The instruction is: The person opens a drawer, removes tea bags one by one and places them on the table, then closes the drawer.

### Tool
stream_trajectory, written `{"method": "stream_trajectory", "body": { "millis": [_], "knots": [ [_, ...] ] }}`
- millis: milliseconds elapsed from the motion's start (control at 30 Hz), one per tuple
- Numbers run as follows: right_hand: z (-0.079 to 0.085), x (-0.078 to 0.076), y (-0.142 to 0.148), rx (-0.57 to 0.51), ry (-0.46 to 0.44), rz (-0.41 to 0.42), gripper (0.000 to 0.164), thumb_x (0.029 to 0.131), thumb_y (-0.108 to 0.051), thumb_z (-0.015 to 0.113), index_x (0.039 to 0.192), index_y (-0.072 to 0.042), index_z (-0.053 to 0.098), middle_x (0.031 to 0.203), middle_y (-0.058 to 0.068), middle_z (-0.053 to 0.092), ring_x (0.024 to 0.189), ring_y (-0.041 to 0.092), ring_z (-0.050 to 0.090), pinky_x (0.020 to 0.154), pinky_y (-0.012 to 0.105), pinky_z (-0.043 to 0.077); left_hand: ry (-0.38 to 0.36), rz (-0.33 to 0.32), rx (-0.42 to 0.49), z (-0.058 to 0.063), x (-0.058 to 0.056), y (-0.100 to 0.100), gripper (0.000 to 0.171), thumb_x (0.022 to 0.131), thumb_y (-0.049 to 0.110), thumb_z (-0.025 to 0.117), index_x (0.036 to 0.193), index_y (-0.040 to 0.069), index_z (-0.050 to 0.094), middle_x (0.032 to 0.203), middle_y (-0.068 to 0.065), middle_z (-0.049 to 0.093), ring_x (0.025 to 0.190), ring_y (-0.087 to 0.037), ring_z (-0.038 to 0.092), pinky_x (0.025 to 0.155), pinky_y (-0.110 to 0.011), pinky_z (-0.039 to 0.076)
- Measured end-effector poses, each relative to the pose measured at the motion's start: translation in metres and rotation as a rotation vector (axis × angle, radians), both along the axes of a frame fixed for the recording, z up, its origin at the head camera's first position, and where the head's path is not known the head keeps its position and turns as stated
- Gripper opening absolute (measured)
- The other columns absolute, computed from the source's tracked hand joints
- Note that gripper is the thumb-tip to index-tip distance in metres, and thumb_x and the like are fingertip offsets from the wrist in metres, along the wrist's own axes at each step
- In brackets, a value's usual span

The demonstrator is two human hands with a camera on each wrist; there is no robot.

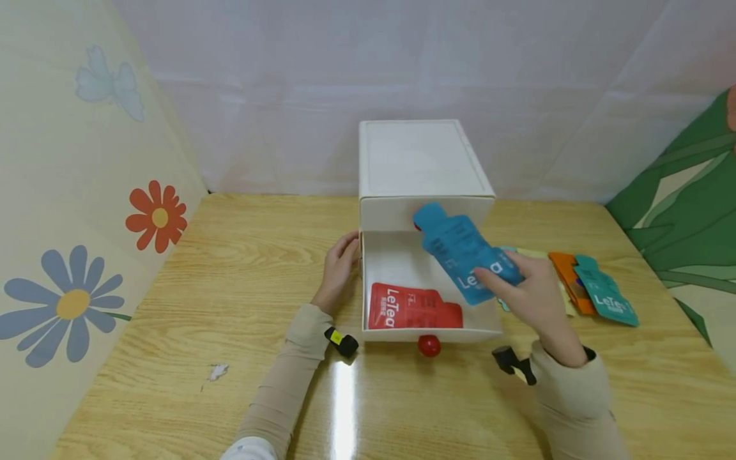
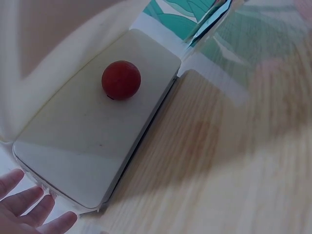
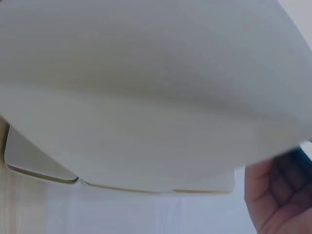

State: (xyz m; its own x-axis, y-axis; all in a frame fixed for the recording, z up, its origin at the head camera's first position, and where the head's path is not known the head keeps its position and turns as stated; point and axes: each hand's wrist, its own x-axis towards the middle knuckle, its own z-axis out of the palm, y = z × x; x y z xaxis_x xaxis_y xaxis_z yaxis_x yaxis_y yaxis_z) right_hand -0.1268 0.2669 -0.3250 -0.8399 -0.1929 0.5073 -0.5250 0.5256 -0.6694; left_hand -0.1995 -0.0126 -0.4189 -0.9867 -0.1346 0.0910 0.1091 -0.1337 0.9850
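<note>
On the table stands a small white drawer box [image 1: 422, 156], its lower drawer [image 1: 397, 259] pulled out toward me. A red LeTea pouch [image 1: 409, 306] lies flat inside, against the drawer's front wall. Above the drawer, my right hand [image 1: 540, 297] grips a blue LeTea pouch [image 1: 454, 246] by one end, thumb across its face, and the pouch slants up and left. My left hand [image 1: 336, 271] rests along the box's left side with its fingers extended; the left wrist view shows the fingertips [image 2: 29, 200] beside the drawer front. A red knob [image 1: 429, 345] sticks out from that front.
Right of the box lie more pouches: an orange one [image 1: 566, 265], a teal one [image 1: 606, 294] and others partly behind my right hand. A white curtain [image 1: 276, 128] hangs behind the wooden table [image 1: 259, 255]. Flower-printed panels border the left and right sides.
</note>
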Motion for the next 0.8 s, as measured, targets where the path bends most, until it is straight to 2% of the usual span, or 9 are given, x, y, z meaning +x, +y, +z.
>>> {"method": "stream_trajectory", "body": {
  "millis": [167,267,400,500,567,800],
  "knots": [
    [0.001,0.002,0.008,-0.042,0.001,-0.042,0.011,0.072,0.005,0.070,0.083,0.005,0.067,0.063,-0.017,0.058,0.044,0.001,0.050,0.038,0.016,0.039,-0.013,-0.013,0.057,-0.001,0.001,0.001,0.033,0.095,0.012,0.045,0.121,-0.008,0.051,0.121,-0.019,0.053,0.099,-0.018,0.055,0.085,-0.032,0.049],
    [0.001,0.004,0.014,-0.053,0.004,-0.076,0.011,0.071,0.005,0.071,0.081,0.005,0.066,0.060,-0.022,0.055,0.042,0.001,0.047,0.036,0.016,0.036,-0.021,-0.015,0.075,-0.001,0.002,0.001,0.033,0.095,0.012,0.045,0.121,-0.008,0.051,0.122,-0.019,0.053,0.099,-0.018,0.055,0.086,-0.031,0.048],
    [0.005,0.006,0.021,-0.067,0.025,-0.103,0.010,0.070,0.006,0.071,0.071,0.001,0.062,0.049,-0.016,0.048,0.038,-0.001,0.039,0.037,0.016,0.031,-0.012,-0.006,0.051,-0.001,0.002,0.000,0.033,0.095,0.012,0.046,0.120,-0.008,0.052,0.120,-0.019,0.054,0.100,-0.017,0.055,0.086,-0.030,0.048],
    [0.009,0.008,0.026,-0.079,0.007,-0.136,0.019,0.072,0.005,0.071,0.064,-0.004,0.056,0.042,-0.010,0.038,0.036,0.001,0.032,0.036,0.019,0.027,-0.005,-0.013,0.082,-0.001,0.001,0.001,0.033,0.095,0.011,0.046,0.120,-0.008,0.052,0.120,-0.018,0.054,0.099,-0.017,0.055,0.086,-0.030,0.048],
    [0.011,0.010,0.030,-0.093,-0.036,-0.167,0.022,0.074,0.003,0.070,0.062,-0.006,0.053,0.041,-0.008,0.035,0.035,0.003,0.031,0.036,0.020,0.027,0.000,-0.018,0.110,-0.001,0.001,0.001,0.032,0.094,0.011,0.046,0.120,-0.008,0.051,0.119,-0.018,0.054,0.098,-0.016,0.055,0.085,-0.030,0.049],
    [0.009,0.015,0.045,-0.079,-0.139,-0.235,0.012,0.080,-0.008,0.068,0.076,-0.015,0.060,0.048,-0.010,0.047,0.041,0.005,0.040,0.041,0.018,0.034,-0.007,-0.022,0.156,-0.001,0.000,0.003,0.032,0.094,0.010,0.046,0.120,-0.008,0.051,0.116,-0.017,0.055,0.091,-0.013,0.057,0.081,-0.028,0.050]
  ]
}}
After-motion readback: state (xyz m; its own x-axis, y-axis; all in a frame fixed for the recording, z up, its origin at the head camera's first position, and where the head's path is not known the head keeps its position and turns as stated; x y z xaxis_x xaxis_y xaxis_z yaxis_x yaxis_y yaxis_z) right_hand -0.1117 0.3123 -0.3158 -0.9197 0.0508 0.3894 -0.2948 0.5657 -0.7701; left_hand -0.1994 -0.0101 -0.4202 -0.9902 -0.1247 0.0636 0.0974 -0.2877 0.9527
